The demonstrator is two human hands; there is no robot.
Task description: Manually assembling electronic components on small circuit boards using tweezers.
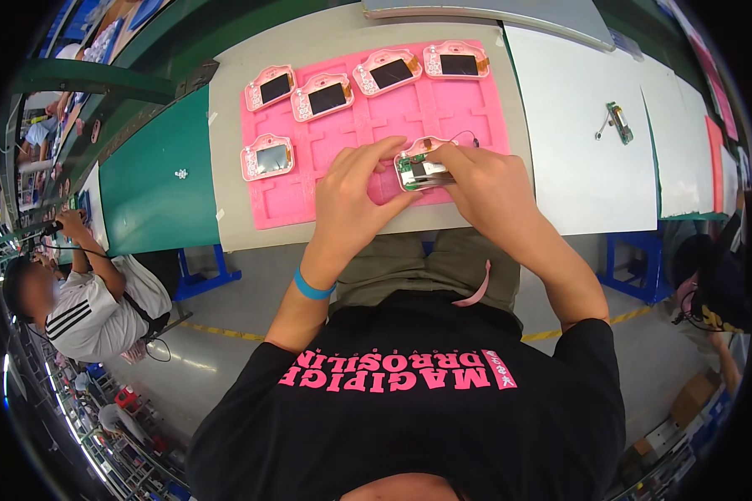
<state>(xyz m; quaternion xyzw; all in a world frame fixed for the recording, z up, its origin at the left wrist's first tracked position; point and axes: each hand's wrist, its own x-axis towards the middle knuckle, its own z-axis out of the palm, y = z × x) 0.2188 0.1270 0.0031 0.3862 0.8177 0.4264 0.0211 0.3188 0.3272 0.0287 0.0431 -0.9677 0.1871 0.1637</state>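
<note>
From afar, I see the left hand [355, 188] and right hand [493, 185] pinching the pink case [420, 172] by the pink tray's [288, 200] near right corner; it seems light, hard and breakable, best held by its rim.

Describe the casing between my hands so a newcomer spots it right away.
Find the pink foam tray. Over its near right part, a pink casing sits between the left hand and right hand. Unlike its screen-up neighbours, it shows a green circuit board.
</note>
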